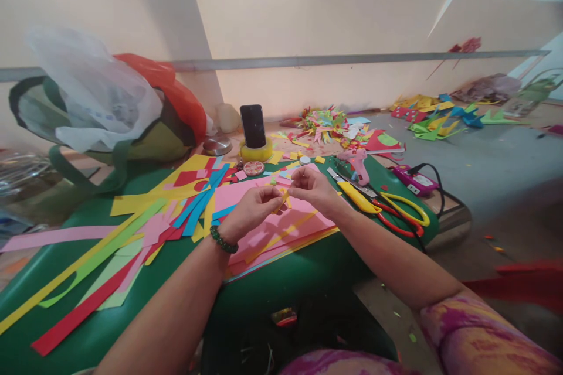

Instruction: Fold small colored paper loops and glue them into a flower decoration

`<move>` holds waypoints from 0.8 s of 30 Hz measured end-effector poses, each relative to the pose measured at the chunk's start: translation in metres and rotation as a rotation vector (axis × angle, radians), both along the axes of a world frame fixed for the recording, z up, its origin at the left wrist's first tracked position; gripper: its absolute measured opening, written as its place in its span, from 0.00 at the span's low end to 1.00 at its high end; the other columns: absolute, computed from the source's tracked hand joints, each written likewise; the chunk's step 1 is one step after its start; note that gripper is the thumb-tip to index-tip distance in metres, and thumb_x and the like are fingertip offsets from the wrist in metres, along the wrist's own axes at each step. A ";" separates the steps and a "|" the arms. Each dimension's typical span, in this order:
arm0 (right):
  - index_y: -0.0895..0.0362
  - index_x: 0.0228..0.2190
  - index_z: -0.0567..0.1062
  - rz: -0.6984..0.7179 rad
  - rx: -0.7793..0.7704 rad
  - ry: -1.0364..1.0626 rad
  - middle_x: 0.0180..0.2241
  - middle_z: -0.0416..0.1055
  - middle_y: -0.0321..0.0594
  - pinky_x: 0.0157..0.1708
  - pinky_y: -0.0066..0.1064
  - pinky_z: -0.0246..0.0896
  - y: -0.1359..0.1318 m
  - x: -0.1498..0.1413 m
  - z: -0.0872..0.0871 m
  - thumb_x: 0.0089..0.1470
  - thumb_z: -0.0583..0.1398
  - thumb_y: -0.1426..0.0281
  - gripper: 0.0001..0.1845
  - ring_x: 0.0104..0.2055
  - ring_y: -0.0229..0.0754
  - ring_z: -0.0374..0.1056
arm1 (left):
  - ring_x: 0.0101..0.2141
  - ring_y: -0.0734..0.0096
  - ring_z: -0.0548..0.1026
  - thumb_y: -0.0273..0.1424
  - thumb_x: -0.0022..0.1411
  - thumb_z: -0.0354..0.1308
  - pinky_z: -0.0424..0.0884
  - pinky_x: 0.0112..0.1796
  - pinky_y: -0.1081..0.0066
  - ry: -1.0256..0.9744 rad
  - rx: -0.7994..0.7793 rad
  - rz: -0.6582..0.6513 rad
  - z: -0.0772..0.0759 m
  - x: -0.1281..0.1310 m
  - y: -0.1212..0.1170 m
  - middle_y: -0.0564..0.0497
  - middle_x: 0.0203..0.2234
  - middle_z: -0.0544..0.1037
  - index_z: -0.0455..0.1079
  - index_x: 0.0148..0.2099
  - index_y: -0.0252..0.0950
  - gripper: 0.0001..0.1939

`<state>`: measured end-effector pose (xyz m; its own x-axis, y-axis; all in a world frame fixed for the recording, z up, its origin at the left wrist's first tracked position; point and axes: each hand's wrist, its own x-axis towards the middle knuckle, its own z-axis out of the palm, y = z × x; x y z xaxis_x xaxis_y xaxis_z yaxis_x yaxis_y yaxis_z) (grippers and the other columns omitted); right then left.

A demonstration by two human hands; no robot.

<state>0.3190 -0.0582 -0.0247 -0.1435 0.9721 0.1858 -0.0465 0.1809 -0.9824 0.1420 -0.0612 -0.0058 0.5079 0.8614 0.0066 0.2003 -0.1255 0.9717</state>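
My left hand (259, 205), with a green bead bracelet (223, 239) at the wrist, is pinched on a small piece of yellow paper (285, 194). Fingers of my right hand (312, 188) close on the same piece from the other side. Both hands are above a stack of pink paper sheets (246, 255), on which a thin yellow strip (281, 237) lies. Just right of my right forearm are a yellow utility knife (358, 197) and scissors (402, 217) with red and yellow handles. The exact shape of the held paper is too small to make out.
Coloured paper strips (101, 299) spread across the green mat (308, 275) on the left. Behind stand a phone (253, 126) in a yellow tape roll (256, 152), a bag (167, 135), and a pink glue gun (358, 164). A purple power strip (416, 180) with a cable sits right.
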 end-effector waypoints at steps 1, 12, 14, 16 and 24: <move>0.54 0.29 0.65 -0.011 0.011 0.007 0.22 0.66 0.29 0.28 0.29 0.56 0.000 0.000 0.000 0.36 0.69 0.63 0.21 0.26 0.34 0.62 | 0.30 0.68 0.75 0.45 0.51 0.62 0.70 0.34 0.68 0.006 -0.021 0.012 0.001 0.000 0.000 0.50 0.25 0.77 0.70 0.29 0.35 0.17; 0.54 0.28 0.64 -0.139 0.143 -0.001 0.25 0.64 0.30 0.30 0.30 0.57 0.001 0.006 0.002 0.39 0.67 0.62 0.18 0.28 0.35 0.62 | 0.29 0.75 0.73 0.40 0.44 0.69 0.68 0.32 0.73 -0.075 -0.229 0.068 0.003 -0.007 0.002 0.55 0.28 0.73 0.69 0.33 0.36 0.18; 0.53 0.29 0.64 -0.135 0.147 -0.018 0.24 0.64 0.30 0.29 0.30 0.57 0.001 0.007 0.002 0.39 0.67 0.63 0.18 0.28 0.35 0.62 | 0.28 0.75 0.72 0.40 0.43 0.68 0.67 0.32 0.72 -0.078 -0.211 0.085 0.003 -0.008 0.003 0.56 0.27 0.72 0.67 0.30 0.36 0.17; 0.53 0.30 0.64 -0.127 0.150 -0.036 0.24 0.64 0.30 0.27 0.29 0.56 0.002 0.007 0.001 0.39 0.66 0.64 0.18 0.27 0.35 0.61 | 0.27 0.75 0.71 0.40 0.43 0.67 0.67 0.32 0.72 -0.063 -0.196 0.096 0.005 -0.009 0.003 0.56 0.26 0.71 0.66 0.29 0.36 0.17; 0.54 0.30 0.63 -0.015 0.177 -0.052 0.23 0.65 0.29 0.26 0.28 0.58 -0.002 0.000 -0.001 0.41 0.64 0.65 0.16 0.24 0.33 0.61 | 0.36 0.69 0.71 0.42 0.48 0.66 0.66 0.36 0.70 -0.047 -0.075 0.080 0.006 -0.005 0.002 0.50 0.33 0.75 0.73 0.39 0.35 0.20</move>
